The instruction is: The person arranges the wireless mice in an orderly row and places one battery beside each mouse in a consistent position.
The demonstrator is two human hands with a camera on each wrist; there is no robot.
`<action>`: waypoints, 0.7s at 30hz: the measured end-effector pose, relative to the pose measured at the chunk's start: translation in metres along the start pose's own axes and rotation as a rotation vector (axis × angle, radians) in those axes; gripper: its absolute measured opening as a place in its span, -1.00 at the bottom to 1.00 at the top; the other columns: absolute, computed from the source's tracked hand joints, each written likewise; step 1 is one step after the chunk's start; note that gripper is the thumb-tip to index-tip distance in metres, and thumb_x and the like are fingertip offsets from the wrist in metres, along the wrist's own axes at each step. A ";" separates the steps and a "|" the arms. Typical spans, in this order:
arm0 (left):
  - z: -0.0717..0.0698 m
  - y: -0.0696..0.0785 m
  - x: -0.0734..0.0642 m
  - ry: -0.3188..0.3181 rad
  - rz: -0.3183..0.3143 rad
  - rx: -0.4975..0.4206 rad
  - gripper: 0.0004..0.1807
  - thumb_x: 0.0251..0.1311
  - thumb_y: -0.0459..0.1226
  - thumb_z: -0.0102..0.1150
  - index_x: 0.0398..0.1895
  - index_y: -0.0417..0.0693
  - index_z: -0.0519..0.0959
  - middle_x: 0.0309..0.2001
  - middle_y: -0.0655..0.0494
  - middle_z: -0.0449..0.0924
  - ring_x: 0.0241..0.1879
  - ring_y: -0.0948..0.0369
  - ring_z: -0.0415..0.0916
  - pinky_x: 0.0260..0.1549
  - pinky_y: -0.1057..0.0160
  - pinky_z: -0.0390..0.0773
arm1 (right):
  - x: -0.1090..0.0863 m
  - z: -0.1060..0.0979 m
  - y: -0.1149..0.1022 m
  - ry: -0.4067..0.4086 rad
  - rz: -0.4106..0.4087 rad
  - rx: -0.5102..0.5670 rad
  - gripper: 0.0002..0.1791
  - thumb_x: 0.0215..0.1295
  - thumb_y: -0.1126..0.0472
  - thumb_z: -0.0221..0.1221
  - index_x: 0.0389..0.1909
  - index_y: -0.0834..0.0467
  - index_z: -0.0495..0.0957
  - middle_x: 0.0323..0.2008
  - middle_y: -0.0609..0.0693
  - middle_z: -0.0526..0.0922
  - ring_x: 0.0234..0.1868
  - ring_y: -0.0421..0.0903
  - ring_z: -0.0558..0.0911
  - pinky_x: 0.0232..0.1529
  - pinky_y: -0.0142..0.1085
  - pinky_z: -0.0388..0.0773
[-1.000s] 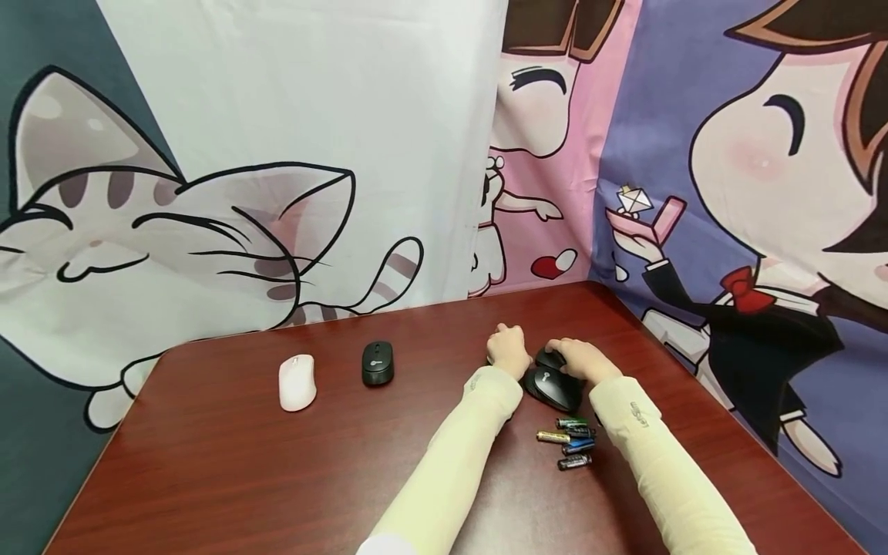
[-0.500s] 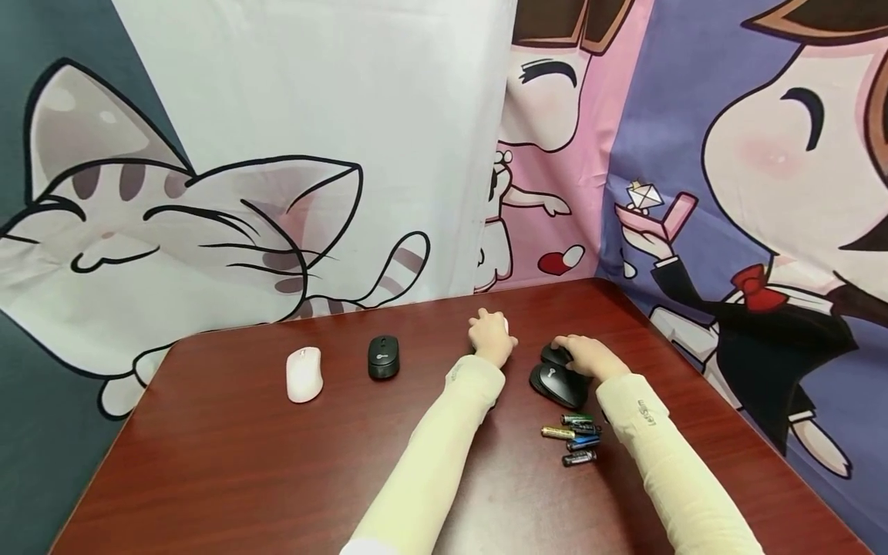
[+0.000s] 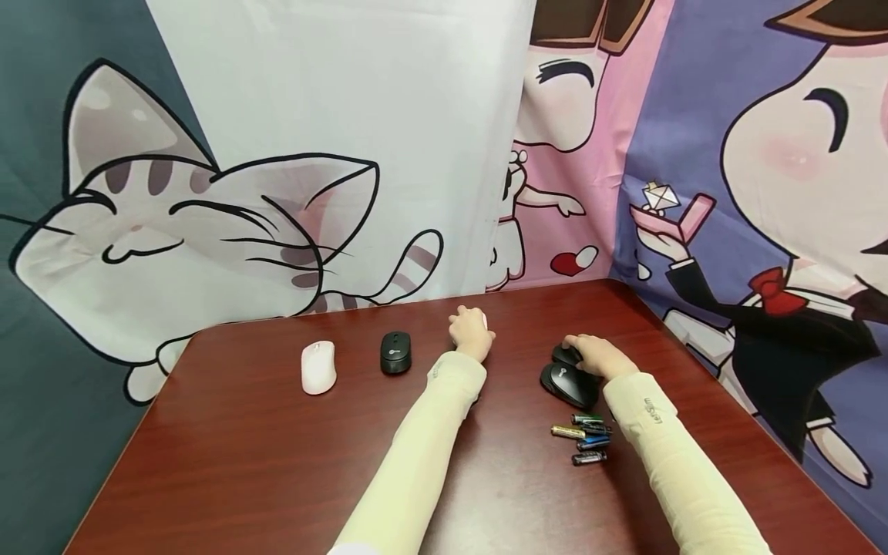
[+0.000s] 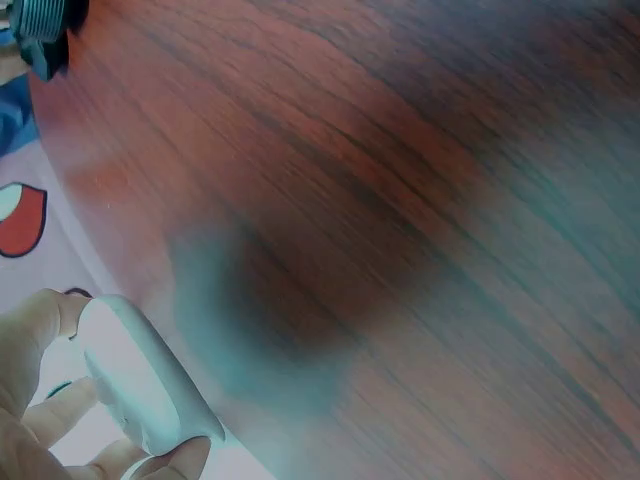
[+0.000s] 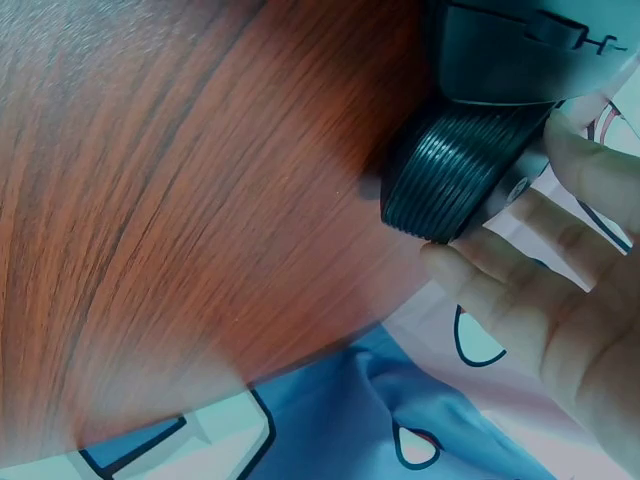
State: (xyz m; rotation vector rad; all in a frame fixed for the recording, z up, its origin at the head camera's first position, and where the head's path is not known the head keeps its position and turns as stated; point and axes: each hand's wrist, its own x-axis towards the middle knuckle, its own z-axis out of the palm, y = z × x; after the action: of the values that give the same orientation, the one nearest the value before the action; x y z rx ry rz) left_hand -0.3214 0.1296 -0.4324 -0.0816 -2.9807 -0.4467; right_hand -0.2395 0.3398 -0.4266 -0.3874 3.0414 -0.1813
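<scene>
Wrist and head views: left hand (image 3: 469, 333) pinches white mouse (image 4: 145, 375); right hand (image 3: 600, 357) grips black ribbed object (image 5: 460, 165), larger black mouse (image 3: 570, 385) just beside. Nearer person, batteries (image 3: 593, 443) on surface (image 3: 243, 447). Leftward from left hand: small black mouse (image 3: 395, 353), second white mouse (image 3: 318, 368).

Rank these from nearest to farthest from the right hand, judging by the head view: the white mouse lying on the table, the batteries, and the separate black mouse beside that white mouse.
1. Batteries: close to the right hand, on the person's side of it.
2. Black mouse: to its left, beyond the left hand.
3. White mouse: farthest left.
</scene>
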 end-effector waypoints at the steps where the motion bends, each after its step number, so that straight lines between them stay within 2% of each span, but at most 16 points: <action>1: -0.002 -0.002 0.000 -0.008 -0.008 -0.005 -0.55 -0.11 -0.01 0.43 -0.15 -0.02 0.64 -0.10 -0.05 0.50 -0.12 -0.01 0.49 -0.35 0.14 0.60 | 0.000 -0.001 -0.001 0.001 -0.005 -0.003 -0.63 0.00 0.48 0.27 -0.11 0.30 0.48 -0.18 0.28 0.58 -0.16 0.16 0.56 -0.07 0.03 0.52; 7: -0.002 -0.014 0.000 -0.012 -0.064 -0.033 -0.54 -0.08 -0.03 0.43 -0.11 -0.03 0.62 -0.06 -0.07 0.48 -0.09 -0.03 0.48 -0.32 0.11 0.60 | -0.001 -0.003 -0.002 0.018 -0.026 0.011 -0.63 -0.05 0.52 0.26 -0.14 0.32 0.49 -0.20 0.28 0.59 -0.16 0.17 0.56 -0.09 0.02 0.50; 14: 0.004 -0.017 -0.009 0.004 -0.070 -0.021 -0.45 -0.05 0.02 0.39 0.02 0.02 0.54 -0.05 -0.07 0.45 -0.12 0.00 0.47 -0.29 0.12 0.60 | -0.004 -0.001 0.001 -0.019 -0.028 0.008 -0.64 -0.05 0.50 0.29 -0.16 0.34 0.49 -0.24 0.29 0.58 -0.22 0.15 0.56 -0.12 0.02 0.52; 17: 0.004 -0.015 -0.011 -0.011 -0.088 -0.014 -0.49 -0.04 0.03 0.38 -0.03 0.02 0.56 -0.07 -0.08 0.46 -0.15 0.00 0.48 -0.29 0.12 0.61 | -0.002 -0.002 0.003 -0.023 -0.036 0.001 -0.62 -0.06 0.49 0.30 -0.15 0.35 0.49 -0.24 0.29 0.58 -0.22 0.15 0.56 -0.12 0.02 0.52; 21: 0.006 -0.017 -0.008 -0.008 -0.119 0.042 -0.53 -0.04 0.05 0.37 -0.13 -0.04 0.62 -0.12 -0.05 0.47 -0.21 0.02 0.49 -0.34 0.17 0.60 | 0.003 -0.002 0.001 -0.023 -0.051 0.006 -0.62 -0.05 0.50 0.29 -0.13 0.35 0.49 -0.23 0.30 0.58 -0.21 0.16 0.56 -0.11 0.03 0.52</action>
State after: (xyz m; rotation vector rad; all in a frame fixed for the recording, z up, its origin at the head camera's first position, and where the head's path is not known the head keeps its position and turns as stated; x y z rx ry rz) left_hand -0.3150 0.1145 -0.4443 0.0985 -3.0121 -0.3978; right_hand -0.2429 0.3404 -0.4252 -0.4642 3.0098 -0.1869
